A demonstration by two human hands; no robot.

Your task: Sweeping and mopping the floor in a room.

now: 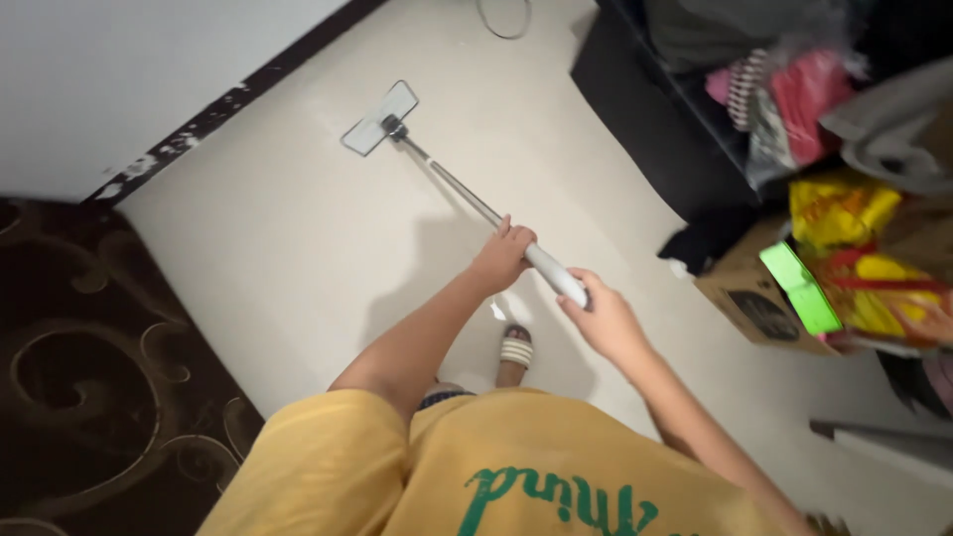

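Note:
A flat mop runs across the pale floor: its grey rectangular head (380, 118) lies near the wall's dark skirting, and its metal pole (455, 184) slants back to a white grip. My left hand (502, 257) is closed around the pole just above the grip. My right hand (604, 316) grips the white end of the handle (556, 275), lower and to the right. One foot in a striped sandal (515, 349) shows below the hands. A yellow shirt fills the bottom of the view.
A dark patterned carpet (89, 377) covers the left side. A black shelf unit (655, 109) with clothes stands at the upper right. A cardboard box (754, 303) with yellow bags and a green item sits at the right. A cable loop (504, 25) lies at the top.

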